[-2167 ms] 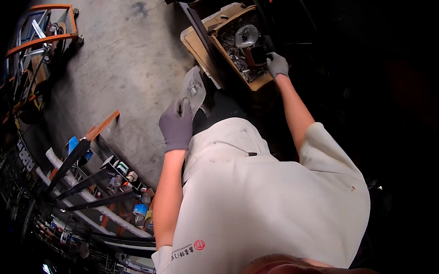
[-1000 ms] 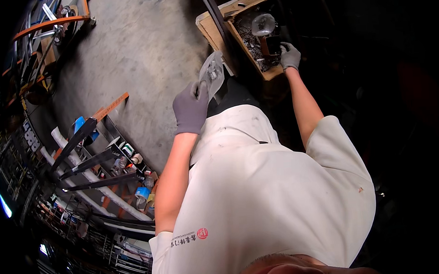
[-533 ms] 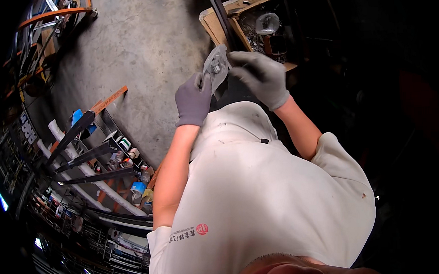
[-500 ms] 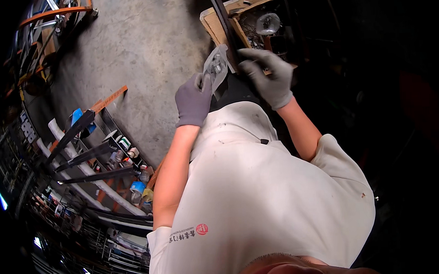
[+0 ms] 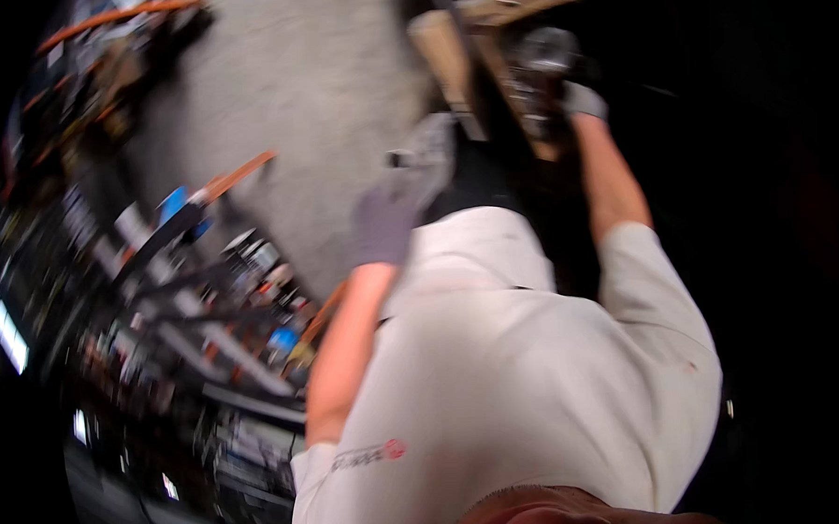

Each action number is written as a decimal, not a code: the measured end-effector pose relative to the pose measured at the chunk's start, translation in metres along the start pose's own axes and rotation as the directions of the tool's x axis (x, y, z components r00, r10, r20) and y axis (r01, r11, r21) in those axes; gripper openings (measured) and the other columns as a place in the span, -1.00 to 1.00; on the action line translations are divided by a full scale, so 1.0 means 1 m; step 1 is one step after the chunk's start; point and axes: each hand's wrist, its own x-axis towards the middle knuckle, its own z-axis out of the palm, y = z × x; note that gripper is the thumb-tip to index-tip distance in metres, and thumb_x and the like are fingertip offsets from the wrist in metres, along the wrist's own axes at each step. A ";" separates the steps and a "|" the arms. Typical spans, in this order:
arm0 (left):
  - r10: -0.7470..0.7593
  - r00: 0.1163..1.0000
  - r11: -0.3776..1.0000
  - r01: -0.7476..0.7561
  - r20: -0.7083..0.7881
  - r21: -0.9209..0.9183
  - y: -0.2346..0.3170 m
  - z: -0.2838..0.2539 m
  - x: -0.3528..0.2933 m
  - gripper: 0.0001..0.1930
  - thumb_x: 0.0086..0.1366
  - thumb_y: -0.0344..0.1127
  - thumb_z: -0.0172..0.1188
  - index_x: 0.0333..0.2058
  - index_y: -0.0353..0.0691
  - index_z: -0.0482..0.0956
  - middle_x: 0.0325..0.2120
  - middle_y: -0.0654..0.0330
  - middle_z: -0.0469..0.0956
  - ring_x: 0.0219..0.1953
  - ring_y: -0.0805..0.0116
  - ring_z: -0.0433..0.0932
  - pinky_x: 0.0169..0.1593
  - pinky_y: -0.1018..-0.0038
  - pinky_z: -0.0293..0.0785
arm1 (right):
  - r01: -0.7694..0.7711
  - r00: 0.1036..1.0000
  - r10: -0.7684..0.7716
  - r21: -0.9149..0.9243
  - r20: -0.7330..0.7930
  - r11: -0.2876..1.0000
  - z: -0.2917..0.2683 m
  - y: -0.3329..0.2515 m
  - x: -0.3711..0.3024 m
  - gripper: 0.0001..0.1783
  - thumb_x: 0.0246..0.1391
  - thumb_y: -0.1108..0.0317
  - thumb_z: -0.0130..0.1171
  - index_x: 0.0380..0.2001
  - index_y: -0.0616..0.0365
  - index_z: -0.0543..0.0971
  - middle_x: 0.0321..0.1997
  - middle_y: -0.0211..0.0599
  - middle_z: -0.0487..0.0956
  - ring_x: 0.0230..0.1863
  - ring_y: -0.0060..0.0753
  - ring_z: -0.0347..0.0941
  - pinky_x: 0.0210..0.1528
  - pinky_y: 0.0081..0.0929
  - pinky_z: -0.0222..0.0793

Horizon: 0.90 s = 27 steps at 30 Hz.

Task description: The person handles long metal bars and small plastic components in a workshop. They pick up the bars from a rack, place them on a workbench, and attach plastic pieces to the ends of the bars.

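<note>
My left hand, in a grey glove, is closed on a clear plastic bag. In the earlier frame small shiny pieces show inside the bag; now it is smeared by motion. A small dark piece shows at the fingers of this hand. My right hand, gloved too, is stretched out over a dark, cluttered area with small shiny pieces. Its fingers are lost in shadow and blur. Close to it lies a round clear plastic thing, perhaps a bag or a container.
Light-brown wooden or cardboard boards border the cluttered area, with a dark upright bar crossing them. At the left stands a rack with pale and dark bars and an orange beam. Grey concrete floor lies between.
My right hand has moved away from the bag, out to the right and forward, to the cluttered area. The left hand keeps hold of the bag. The whole view has shifted and blurred.
</note>
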 end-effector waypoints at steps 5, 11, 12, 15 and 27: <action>-0.072 0.996 0.995 0.075 0.047 -0.063 -0.003 -0.010 0.010 -0.72 0.24 -0.20 0.22 -0.10 -0.11 0.62 -0.09 0.03 0.64 -0.12 -0.03 0.63 -0.09 0.09 0.52 | 0.080 0.965 -0.066 -0.045 0.255 0.996 0.031 -0.008 0.013 -0.55 0.47 0.12 -0.17 0.12 0.09 0.60 0.06 -0.08 0.67 -0.01 -0.08 0.61 0.00 -0.10 0.51; -0.249 0.954 0.906 0.167 -0.168 -0.389 0.005 -0.005 -0.008 -0.67 0.42 -0.01 0.09 -0.33 -0.15 0.59 -0.42 -0.04 0.64 -0.32 -0.15 0.62 -0.21 -0.01 0.48 | -0.142 0.988 0.112 0.317 0.111 0.938 0.048 0.020 0.020 -0.67 0.34 0.20 0.06 -0.01 0.14 0.63 -0.02 -0.12 0.71 -0.03 -0.07 0.63 0.03 -0.19 0.50; -0.235 0.954 0.909 0.148 -0.187 -0.390 0.002 -0.002 -0.006 -0.67 0.43 -0.01 0.08 -0.33 -0.15 0.59 -0.42 -0.04 0.64 -0.32 -0.15 0.62 -0.21 -0.01 0.48 | -0.154 0.987 0.130 0.346 0.092 0.925 0.045 0.022 0.017 -0.69 0.32 0.21 0.10 -0.03 0.15 0.64 -0.03 -0.12 0.72 -0.03 -0.07 0.63 0.03 -0.20 0.49; -0.248 0.946 0.901 0.147 -0.207 -0.407 0.001 0.001 -0.008 -0.66 0.43 0.00 0.08 -0.32 -0.16 0.60 -0.42 -0.05 0.64 -0.32 -0.15 0.62 -0.21 -0.02 0.47 | -0.093 0.995 0.087 0.188 0.039 0.978 0.023 0.018 -0.001 -0.70 0.22 0.22 0.23 -0.06 0.12 0.66 -0.05 -0.11 0.72 -0.04 -0.01 0.63 0.03 -0.17 0.50; -0.238 0.922 0.915 0.107 -0.306 -0.390 -0.003 -0.015 -0.013 -0.68 0.40 -0.01 0.09 -0.33 -0.12 0.63 -0.48 0.00 0.63 -0.36 -0.14 0.62 -0.24 -0.05 0.47 | -0.202 0.973 0.226 0.307 -0.045 0.930 -0.019 -0.009 -0.030 -0.75 0.13 0.27 0.34 -0.12 0.04 0.70 -0.13 -0.23 0.75 -0.11 -0.10 0.64 0.01 -0.23 0.53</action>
